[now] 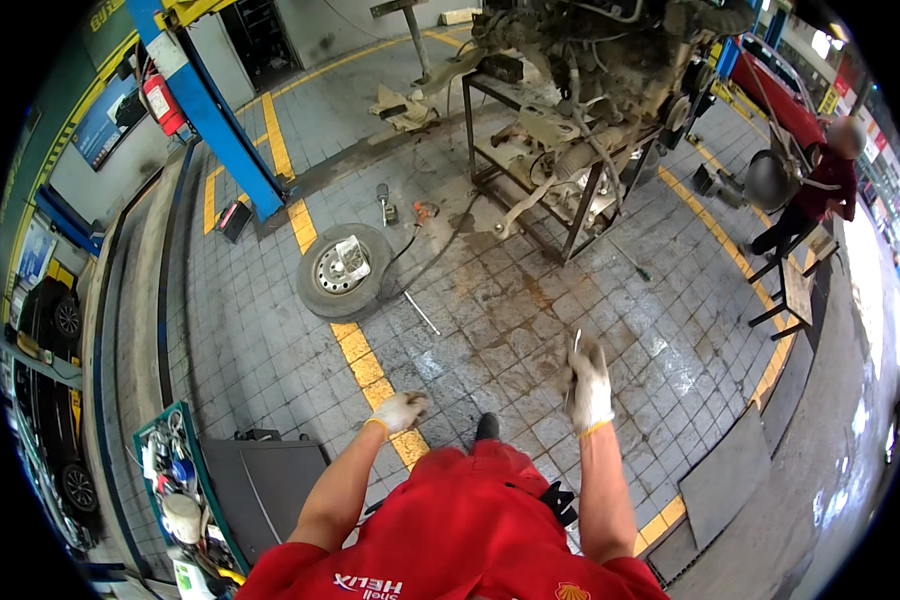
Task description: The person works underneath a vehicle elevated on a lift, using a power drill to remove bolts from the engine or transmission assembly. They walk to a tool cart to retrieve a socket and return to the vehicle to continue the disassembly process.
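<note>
My left hand [402, 411], in a white work glove, is loosely curled above the yellow floor line, and nothing shows in it. My right hand [589, 387], gloved too, is closed around a slim shiny metal tool [577, 341]. Its tip points up past the fingers; the grip hides its exact kind. Ahead of my left hand a wheel with a tyre [313, 284] lies flat on the tiles, a crumpled silvery packet [351, 258] on its rim. Beside it lies a metal bar [423, 313]. Farther ahead, a dirty engine [610, 60] sits on a metal stand [521, 213].
An air hose [432, 262] and an orange-ended tool [425, 211] lie by the wheel. A blue lift post [215, 120] stands at far left. At near left is a tool cart [185, 500]. A person [820, 190] stands at right, near a small bench [796, 295].
</note>
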`<state>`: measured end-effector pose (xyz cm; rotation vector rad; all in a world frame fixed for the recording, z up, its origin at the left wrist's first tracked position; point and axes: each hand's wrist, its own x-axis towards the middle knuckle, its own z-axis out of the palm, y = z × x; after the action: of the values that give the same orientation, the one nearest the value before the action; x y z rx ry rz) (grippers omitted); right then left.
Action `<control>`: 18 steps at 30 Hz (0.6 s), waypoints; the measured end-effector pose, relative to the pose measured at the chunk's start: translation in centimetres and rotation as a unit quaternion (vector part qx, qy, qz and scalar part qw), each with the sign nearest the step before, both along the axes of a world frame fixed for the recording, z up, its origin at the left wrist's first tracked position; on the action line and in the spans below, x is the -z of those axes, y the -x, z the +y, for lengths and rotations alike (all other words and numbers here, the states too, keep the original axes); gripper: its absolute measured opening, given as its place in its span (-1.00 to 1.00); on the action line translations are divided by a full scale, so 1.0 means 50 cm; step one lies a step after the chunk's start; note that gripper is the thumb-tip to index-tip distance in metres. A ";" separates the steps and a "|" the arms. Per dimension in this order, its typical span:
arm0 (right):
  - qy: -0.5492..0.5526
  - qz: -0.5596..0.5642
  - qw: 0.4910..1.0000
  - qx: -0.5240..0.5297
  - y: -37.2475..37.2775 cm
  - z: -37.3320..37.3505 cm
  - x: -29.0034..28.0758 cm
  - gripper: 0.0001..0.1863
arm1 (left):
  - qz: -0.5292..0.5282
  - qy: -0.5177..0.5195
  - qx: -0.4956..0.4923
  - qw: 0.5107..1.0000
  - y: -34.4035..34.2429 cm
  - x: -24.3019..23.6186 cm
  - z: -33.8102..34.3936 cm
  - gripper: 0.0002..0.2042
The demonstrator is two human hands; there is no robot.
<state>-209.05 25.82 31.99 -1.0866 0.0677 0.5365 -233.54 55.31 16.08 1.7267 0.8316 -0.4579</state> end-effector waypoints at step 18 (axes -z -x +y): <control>-0.004 -0.064 0.993 0.100 -0.451 0.835 -0.125 -0.43 | 0.220 0.177 -0.286 0.916 0.190 0.230 0.762 -0.79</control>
<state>-186.52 67.55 38.24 -1.0909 0.0624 0.2855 -243.02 93.41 4.60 0.9867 1.4260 -0.5581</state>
